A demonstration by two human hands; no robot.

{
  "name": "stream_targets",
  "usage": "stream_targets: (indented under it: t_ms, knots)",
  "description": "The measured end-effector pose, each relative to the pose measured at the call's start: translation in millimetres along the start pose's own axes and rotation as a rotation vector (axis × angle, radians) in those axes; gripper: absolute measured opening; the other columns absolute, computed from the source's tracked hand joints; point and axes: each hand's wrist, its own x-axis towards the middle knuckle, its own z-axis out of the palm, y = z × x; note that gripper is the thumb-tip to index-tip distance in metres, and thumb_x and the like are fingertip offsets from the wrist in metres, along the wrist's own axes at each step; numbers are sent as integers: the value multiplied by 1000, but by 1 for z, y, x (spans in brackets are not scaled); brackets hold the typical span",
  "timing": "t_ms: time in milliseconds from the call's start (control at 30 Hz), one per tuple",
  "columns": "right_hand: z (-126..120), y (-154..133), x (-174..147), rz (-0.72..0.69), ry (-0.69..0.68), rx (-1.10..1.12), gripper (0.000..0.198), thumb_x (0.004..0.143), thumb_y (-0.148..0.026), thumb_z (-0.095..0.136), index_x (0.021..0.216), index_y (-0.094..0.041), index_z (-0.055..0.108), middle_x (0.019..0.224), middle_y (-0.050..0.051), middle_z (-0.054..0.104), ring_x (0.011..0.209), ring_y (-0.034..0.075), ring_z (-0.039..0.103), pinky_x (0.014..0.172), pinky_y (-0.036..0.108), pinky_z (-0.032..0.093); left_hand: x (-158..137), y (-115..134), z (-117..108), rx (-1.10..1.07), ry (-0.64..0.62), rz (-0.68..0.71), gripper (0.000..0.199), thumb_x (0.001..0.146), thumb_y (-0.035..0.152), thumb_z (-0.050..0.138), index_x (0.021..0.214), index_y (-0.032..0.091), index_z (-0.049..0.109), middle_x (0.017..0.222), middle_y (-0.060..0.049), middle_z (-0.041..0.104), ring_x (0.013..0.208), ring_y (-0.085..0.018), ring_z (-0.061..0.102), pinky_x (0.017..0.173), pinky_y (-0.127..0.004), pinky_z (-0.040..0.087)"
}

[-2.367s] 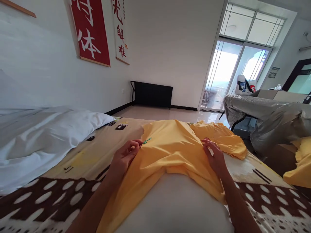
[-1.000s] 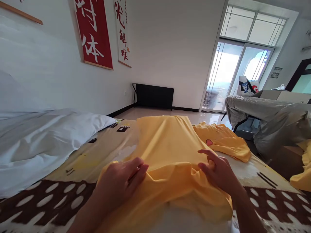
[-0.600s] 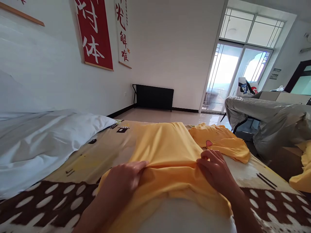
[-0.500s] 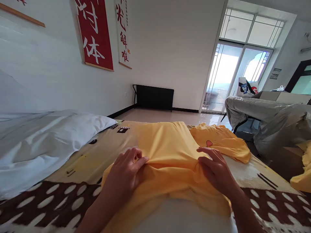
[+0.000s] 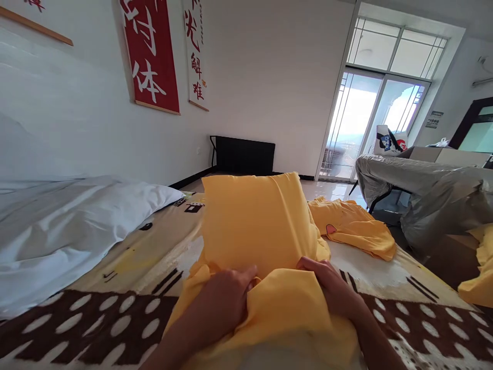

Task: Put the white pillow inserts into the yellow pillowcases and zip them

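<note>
In front of me a yellow pillowcase (image 5: 250,221) is partly pulled over a pillow, its far end standing raised with square corners. The near end of the pillow (image 5: 304,354) shows pale at the bottom of the view. My left hand (image 5: 231,293) is closed on a bunched fold of the pillowcase, left of the middle. On the right side my right hand (image 5: 327,282) pinches the same cloth, thumb and fingers together. Loose fabric hangs in folds between the two hands and toward me.
A patterned blanket (image 5: 131,262) lies beneath. White bedding (image 5: 77,231) is at left, another yellow cloth (image 5: 350,226) with a pink patch at right. Beyond stand a plastic-covered table (image 5: 416,169), a black folded panel (image 5: 244,155) and a glass door (image 5: 354,118).
The far end of the pillowcase has risen from lying flat to standing up. Both hands have moved nearer me and closer together, and the left has closed tighter on the cloth.
</note>
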Motion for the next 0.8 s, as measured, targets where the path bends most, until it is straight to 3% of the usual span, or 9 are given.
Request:
stream_targets:
  t_ms: [100, 167, 300, 367, 567, 733, 800]
  knots:
    - [-8, -11, -10, 1, -7, 15, 23, 93, -30, 37, 74, -21, 48, 67, -3, 55, 62, 11, 47, 64, 22, 34, -12, 3, -4, 71, 222, 179, 21, 86, 23, 30, 69, 20, 42, 60, -2, 56, 54, -15, 51, 55, -26, 33]
    - [-13, -14, -13, -1, 18, 25, 26, 94, -33, 35, 75, -21, 49, 67, -3, 55, 61, 11, 46, 64, 23, 34, -16, 4, -5, 98, 291, 220, 24, 87, 25, 27, 70, 20, 45, 63, -3, 57, 59, -16, 54, 59, -27, 35]
    - [-9, -4, -4, 70, -84, -36, 19, 91, -25, 37, 81, -22, 52, 73, -2, 62, 67, 13, 53, 64, 24, 34, -7, 8, -3, 152, -6, -36, 25, 87, 24, 31, 72, 20, 51, 67, -5, 63, 61, -19, 59, 54, -28, 29]
    - [-4, 3, 2, 113, -104, -118, 15, 89, -21, 38, 84, -22, 53, 79, -1, 65, 72, 15, 54, 66, 25, 33, 0, 9, -2, 163, -91, -87, 23, 87, 22, 31, 75, 20, 52, 68, -5, 64, 61, -21, 60, 53, -28, 26]
    - [-9, 10, 2, 226, -49, -247, 21, 93, -32, 34, 86, -25, 52, 73, -2, 65, 67, 17, 55, 62, 26, 31, 0, 1, -14, 173, -16, -69, 27, 89, 23, 30, 74, 19, 53, 65, -4, 62, 56, -17, 56, 52, -28, 24]
    - [-27, 16, -11, 263, -4, -367, 26, 91, -43, 38, 86, -28, 59, 63, -2, 62, 60, 17, 55, 56, 25, 29, -24, -14, -36, 166, -71, -42, 43, 90, 44, 36, 58, 21, 55, 54, -2, 59, 49, -15, 52, 49, -27, 25]
    - [-34, 16, -20, 293, 2, -398, 25, 90, -44, 42, 88, -29, 61, 59, -2, 60, 57, 17, 54, 53, 25, 28, -38, -17, -44, 150, -11, -38, 45, 86, 47, 41, 53, 21, 56, 54, -1, 60, 49, -15, 55, 48, -25, 30]
